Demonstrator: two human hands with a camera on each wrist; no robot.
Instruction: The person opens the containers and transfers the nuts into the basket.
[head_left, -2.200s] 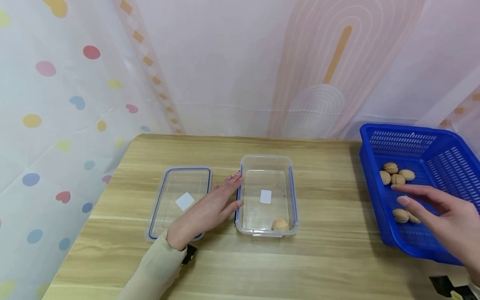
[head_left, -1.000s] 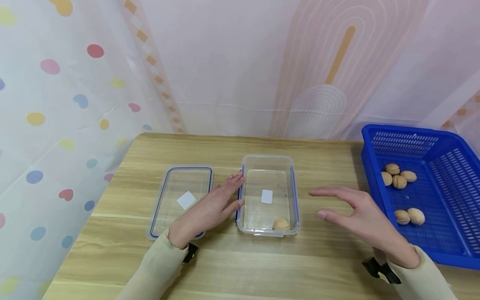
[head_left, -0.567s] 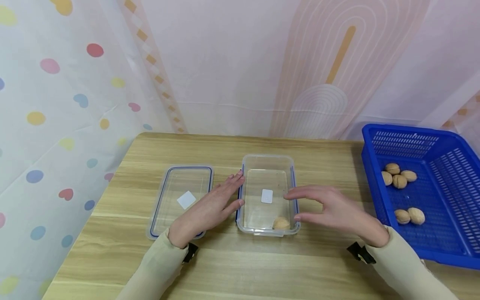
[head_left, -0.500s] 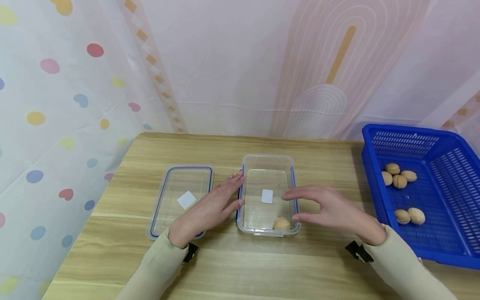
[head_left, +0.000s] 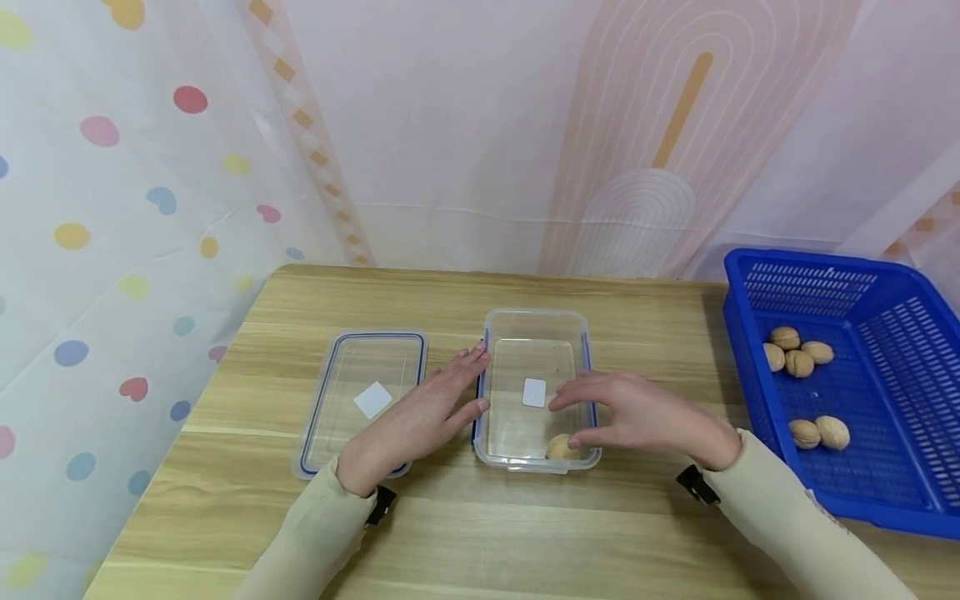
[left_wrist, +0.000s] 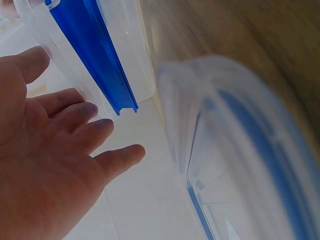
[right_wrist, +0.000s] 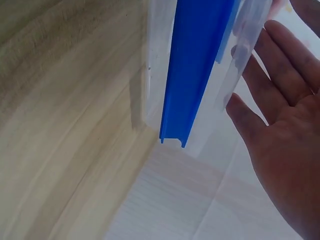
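Observation:
A clear plastic food container (head_left: 517,358) with blue side clips stands uncovered in the middle of the table. One walnut (head_left: 561,447) lies in its front right corner. Against the container's left side rests my left hand (head_left: 423,417), its fingers extended; the left wrist view shows this hand (left_wrist: 60,145) beside a blue clip (left_wrist: 95,55). My right hand (head_left: 637,417) reaches over the right rim, fingers loosely bent and apart, thumb tip close to the walnut. Nothing shows in its grasp. The right wrist view has these fingers (right_wrist: 265,70) by the container wall.
Left of the container lies its clear lid (head_left: 367,354) with a blue seal, partly under my left wrist. On the right stands a blue plastic basket (head_left: 750,400) holding several walnuts (head_left: 799,363). A patterned curtain (head_left: 465,125) hangs behind the wooden table (head_left: 525,542).
My right hand has moved left from over the basket to the container's right rim, its fingers now inside the opening. My left hand has stayed against the container.

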